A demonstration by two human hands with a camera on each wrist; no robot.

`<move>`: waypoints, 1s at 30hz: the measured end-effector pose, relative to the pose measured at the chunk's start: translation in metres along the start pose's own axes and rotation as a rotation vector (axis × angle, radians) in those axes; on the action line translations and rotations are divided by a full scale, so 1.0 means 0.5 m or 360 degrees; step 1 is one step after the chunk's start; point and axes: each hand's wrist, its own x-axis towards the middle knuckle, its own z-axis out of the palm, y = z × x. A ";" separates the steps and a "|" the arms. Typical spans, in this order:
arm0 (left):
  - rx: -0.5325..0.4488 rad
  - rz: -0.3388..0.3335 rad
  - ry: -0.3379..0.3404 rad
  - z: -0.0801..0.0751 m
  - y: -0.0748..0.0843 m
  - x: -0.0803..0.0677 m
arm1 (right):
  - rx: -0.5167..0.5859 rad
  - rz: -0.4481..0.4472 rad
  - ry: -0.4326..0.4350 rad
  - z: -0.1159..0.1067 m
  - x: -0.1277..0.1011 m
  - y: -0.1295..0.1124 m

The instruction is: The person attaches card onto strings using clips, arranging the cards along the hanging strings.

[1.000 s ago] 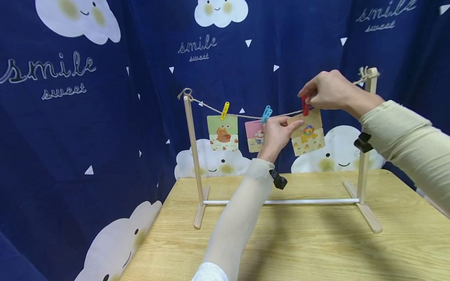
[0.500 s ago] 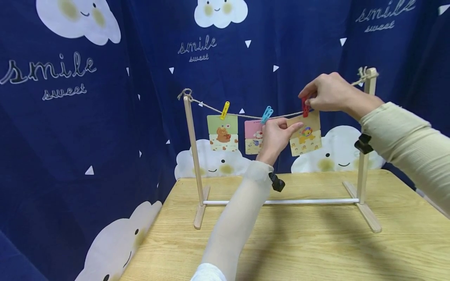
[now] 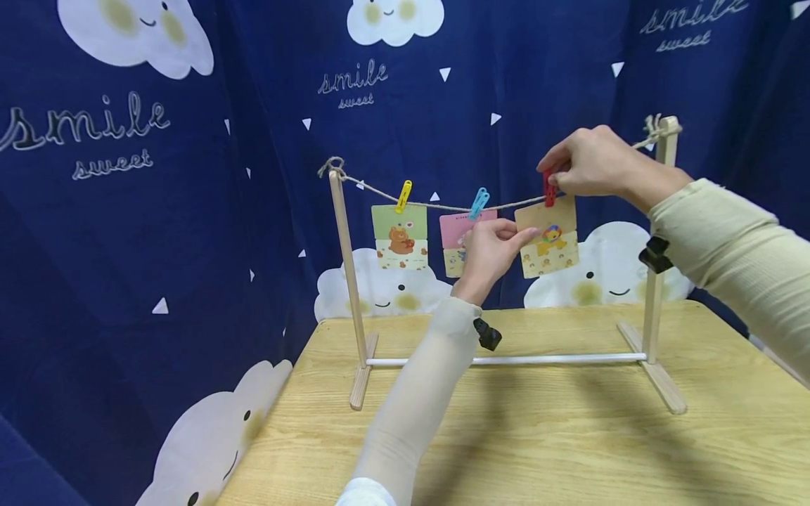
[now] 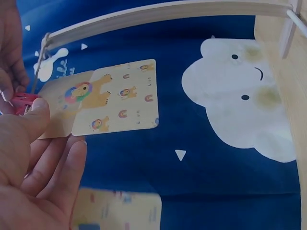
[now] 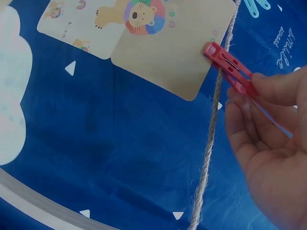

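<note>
Wooden desk [image 3: 569, 450] carries a twine [image 3: 443, 207] rack; above it, the left hand [image 3: 490, 249] pinches the lion card [image 3: 552, 235] at its edge, the right hand [image 3: 588, 165] squeezing the red clothespin [image 3: 548, 188] at the twine.

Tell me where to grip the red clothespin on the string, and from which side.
Pinch the red clothespin by its two tail ends, coming from above the string. Its jaws point down, biting the lion card, so the free handles stick up. The right hand pinches it there.
</note>
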 end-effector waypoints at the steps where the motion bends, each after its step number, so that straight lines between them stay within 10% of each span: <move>1: -0.0003 -0.0010 -0.0007 -0.003 -0.001 -0.003 | 0.0003 0.0003 -0.0002 0.000 0.000 0.000; 30: -0.0016 0.0005 -0.0008 -0.112 -0.101 -0.091 | 0.0011 0.0023 0.0068 0.013 -0.013 -0.004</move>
